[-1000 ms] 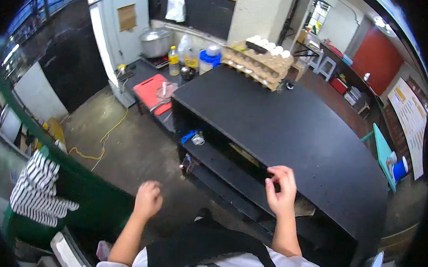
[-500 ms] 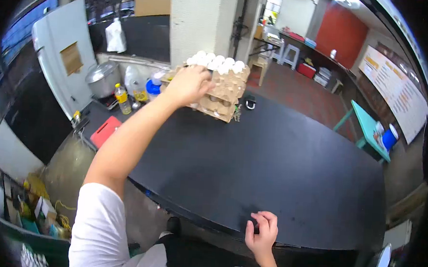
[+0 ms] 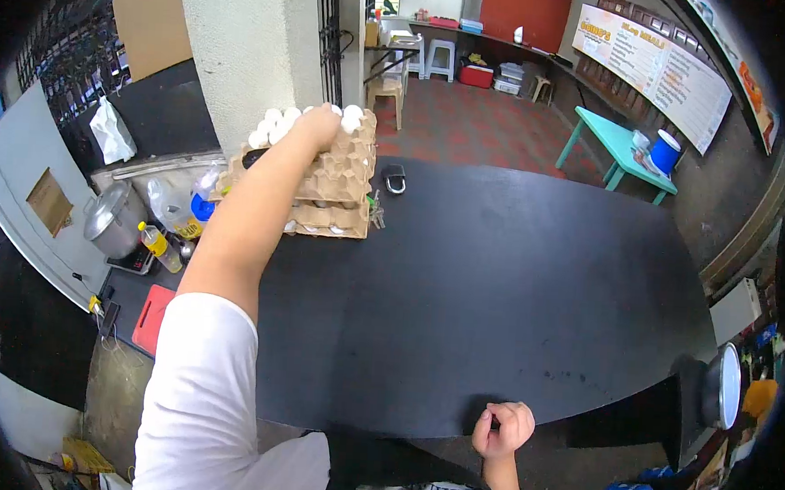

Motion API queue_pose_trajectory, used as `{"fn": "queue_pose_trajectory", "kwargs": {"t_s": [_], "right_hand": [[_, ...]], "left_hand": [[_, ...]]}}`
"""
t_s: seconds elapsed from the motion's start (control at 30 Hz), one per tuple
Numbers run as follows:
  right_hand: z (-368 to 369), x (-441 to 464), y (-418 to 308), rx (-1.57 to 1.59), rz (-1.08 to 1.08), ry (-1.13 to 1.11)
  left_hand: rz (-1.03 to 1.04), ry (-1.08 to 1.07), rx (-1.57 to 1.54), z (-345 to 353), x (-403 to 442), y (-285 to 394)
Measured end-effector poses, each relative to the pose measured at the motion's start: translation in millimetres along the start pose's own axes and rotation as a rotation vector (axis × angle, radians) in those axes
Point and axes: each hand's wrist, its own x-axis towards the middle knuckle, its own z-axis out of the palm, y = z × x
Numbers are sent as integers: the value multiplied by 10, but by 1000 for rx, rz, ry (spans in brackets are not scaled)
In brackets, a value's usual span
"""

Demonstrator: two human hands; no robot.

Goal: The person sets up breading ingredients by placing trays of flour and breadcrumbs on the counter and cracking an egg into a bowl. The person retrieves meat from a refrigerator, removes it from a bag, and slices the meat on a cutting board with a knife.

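My left hand [image 3: 319,128] reaches over the top of a stack of cardboard egg trays [image 3: 343,176], fingers curled down among the white eggs [image 3: 279,124]. It seems to grip an egg on the far side, though the fingertips are mostly hidden. Beside the front table edge, my right hand [image 3: 504,428] is curled into a loose fist, with nothing visible in it. A dark object [image 3: 253,158] lies on the tray by my left forearm, partly covered.
Keys [image 3: 376,210] and a small black-and-silver item [image 3: 394,179] lie right of the trays on the black table [image 3: 479,285]. Leftward are a yellow-capped bottle [image 3: 159,246], a metal pot [image 3: 116,219] and a red board [image 3: 152,318]. A metal bowl [image 3: 728,387] sits at right.
The view has turned rightward. My left hand has shifted from the left front of the egg stack to the eggs farther back. My right hand's fingers have curled closed.
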Motion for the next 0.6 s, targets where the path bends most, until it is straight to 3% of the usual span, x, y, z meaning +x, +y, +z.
{"fn": "queue_pose_trajectory", "kwargs": {"t_s": [0.07, 0.17, 0.3, 0.4, 0.47, 0.57, 0.6], "right_hand": [[-1, -30, 37, 24, -21, -10], [-13, -20, 44, 42, -40, -12], [-26, -26, 60, 82, -33, -51], [-55, 41, 45, 132, -16, -119], [-47, 128, 1, 203, 31, -181], [-20, 162, -50, 513, 70, -332], [11, 205, -109, 686, -13, -367]], "left_hand": [[-30, -122, -41, -95, 13, 15], [44, -80, -71, -200, -98, -20], [40, 268, -184, -174, -207, -250], [-71, 365, -835, -503, -684, -180], [55, 365, -1350, -582, -1139, -43], [-4, 199, -1682, -878, -2201, 309], [-17, 140, -1844, -939, -2599, 459]]}}
